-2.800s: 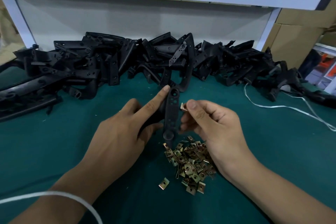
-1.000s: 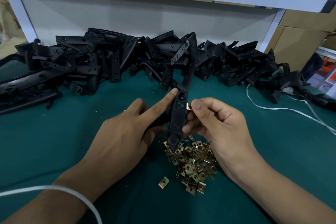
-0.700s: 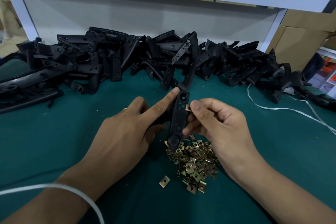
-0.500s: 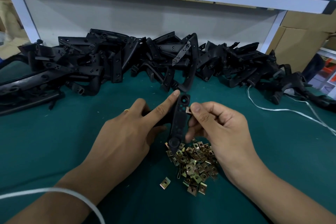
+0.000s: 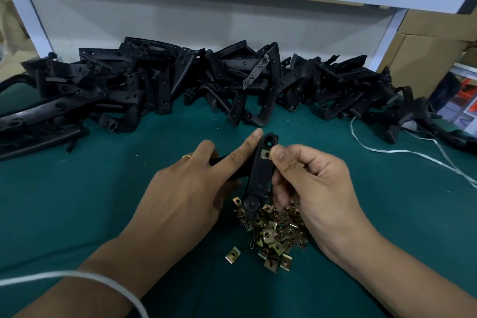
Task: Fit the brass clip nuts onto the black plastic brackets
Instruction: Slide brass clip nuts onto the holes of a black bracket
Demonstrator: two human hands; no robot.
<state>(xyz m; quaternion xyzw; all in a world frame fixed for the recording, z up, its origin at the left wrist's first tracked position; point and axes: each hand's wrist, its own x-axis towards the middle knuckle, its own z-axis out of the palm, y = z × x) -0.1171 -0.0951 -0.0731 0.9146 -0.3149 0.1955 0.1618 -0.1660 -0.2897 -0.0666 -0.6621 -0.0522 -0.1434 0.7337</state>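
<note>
head – clip nut (image 5: 265, 154) at right thumb (image 5: 279, 154)

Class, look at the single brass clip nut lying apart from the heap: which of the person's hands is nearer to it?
Left. The left hand lies just up and left of the lone clip nut; the right hand is beyond the heap.

**Green desk, loaded along the back**

The desk (image 5: 103, 188) has a dark green top. A long heap of black plastic brackets (image 5: 180, 85) lies across its far edge, against a white back panel. Nearer the front sits a small pile of brass clip nuts (image 5: 276, 232), with one loose nut (image 5: 232, 255) just left of it. A thin white strap (image 5: 402, 151) trails over the right side of the desk.
</note>
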